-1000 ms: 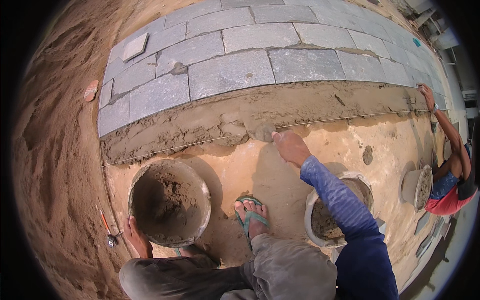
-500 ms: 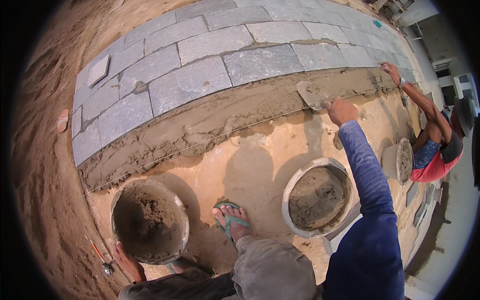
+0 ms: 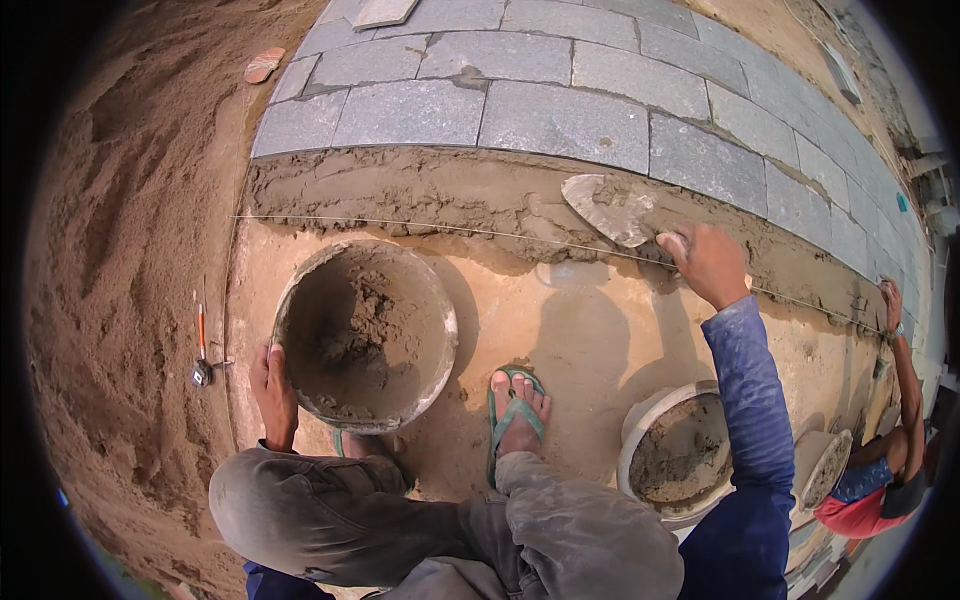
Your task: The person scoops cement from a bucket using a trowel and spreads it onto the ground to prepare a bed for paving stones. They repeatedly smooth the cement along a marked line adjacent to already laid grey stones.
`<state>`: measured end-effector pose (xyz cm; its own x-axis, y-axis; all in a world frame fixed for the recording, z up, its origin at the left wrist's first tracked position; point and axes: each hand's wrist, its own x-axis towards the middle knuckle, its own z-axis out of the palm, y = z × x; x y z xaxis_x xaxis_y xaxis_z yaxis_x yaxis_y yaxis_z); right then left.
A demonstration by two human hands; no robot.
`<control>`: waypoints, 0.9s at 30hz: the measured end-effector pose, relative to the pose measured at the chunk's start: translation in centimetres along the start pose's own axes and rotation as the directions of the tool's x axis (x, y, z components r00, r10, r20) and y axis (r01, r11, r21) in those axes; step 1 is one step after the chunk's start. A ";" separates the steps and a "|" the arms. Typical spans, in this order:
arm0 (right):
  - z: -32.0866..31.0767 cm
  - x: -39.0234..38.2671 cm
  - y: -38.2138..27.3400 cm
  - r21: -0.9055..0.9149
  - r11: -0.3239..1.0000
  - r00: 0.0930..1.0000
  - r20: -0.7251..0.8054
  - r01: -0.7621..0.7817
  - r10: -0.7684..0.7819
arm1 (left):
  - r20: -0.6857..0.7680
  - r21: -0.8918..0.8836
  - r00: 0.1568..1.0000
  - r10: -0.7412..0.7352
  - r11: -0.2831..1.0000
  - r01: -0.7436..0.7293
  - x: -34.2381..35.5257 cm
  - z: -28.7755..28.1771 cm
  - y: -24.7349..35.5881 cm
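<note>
My right hand [image 3: 706, 262] grips a trowel by its handle; the muddy blade [image 3: 605, 208] lies over the strip of wet mortar [image 3: 390, 185], just beyond a thin string line [image 3: 440, 224]. My left hand [image 3: 275, 390] holds the left rim of a round bucket [image 3: 440, 345], which has grey mortar [image 3: 355, 330] clumped inside it. The bucket stands on the pale ground to the left of my sandalled foot [image 3: 515, 425].
Stone pavers [image 3: 562, 128] cover the far side. A second bucket [image 3: 675, 450] and a third [image 3: 820, 470] stand rightward, beside a crouching co-worker [image 3: 880, 495] reaching to the mortar. Sand [image 3: 130, 280] borders the left, with an orange-handled tool [image 3: 202, 330] and tape measure [image 3: 202, 372].
My right hand and trowel have moved rightward along the mortar strip, the blade now showing flat on it. The view has shifted, and my left hand stays on the bucket.
</note>
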<state>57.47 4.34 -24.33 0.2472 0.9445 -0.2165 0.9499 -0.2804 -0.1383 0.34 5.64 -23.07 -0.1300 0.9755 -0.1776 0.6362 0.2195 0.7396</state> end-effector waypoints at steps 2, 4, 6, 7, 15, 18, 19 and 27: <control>0.3 3.9 -3.4 -0.018 0.995 0.994 0.050 0.097 -0.096 | 0.016 -0.063 1.000 -0.015 0.998 0.016 0.1 0.2 -1.0; 1.9 7.1 -5.2 -0.004 0.985 0.982 0.083 0.172 -0.171 | 0.012 -0.071 0.999 -0.041 0.997 0.042 -0.1 0.8 -0.1; 2.8 9.2 -6.2 0.036 0.980 0.974 0.109 0.193 -0.196 | 0.033 -0.091 0.999 -0.035 0.995 0.038 0.0 1.3 0.2; 2.5 9.4 -6.5 0.001 0.981 0.971 0.140 0.193 -0.192 | 0.019 -0.126 0.999 -0.027 0.992 0.029 -0.2 1.3 0.2; -7.6 1.8 -10.4 -0.047 0.905 0.900 0.137 0.424 -0.414 | -0.017 -0.168 0.998 -0.056 0.984 0.052 -1.6 1.0 0.8; -4.9 0.2 -15.7 -0.055 0.799 0.796 0.146 0.599 -0.587 | 0.075 -0.138 0.997 -0.030 0.990 0.040 -0.3 2.7 2.3; -3.2 -0.1 -17.9 -0.048 0.747 0.745 0.131 0.663 -0.654 | -0.034 -0.143 0.995 0.098 0.984 -0.102 0.0 3.5 3.1; 6.5 -8.3 -28.2 -0.335 0.608 0.648 0.010 0.720 -0.762 | 0.102 -0.032 0.980 0.168 0.986 -0.165 0.2 4.3 5.9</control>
<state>27.38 3.27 -24.95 -0.5654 0.8236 -0.0449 0.8194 0.5671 0.0836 7.32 7.07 -21.55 0.0572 0.9916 -0.1164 0.6244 0.0555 0.7792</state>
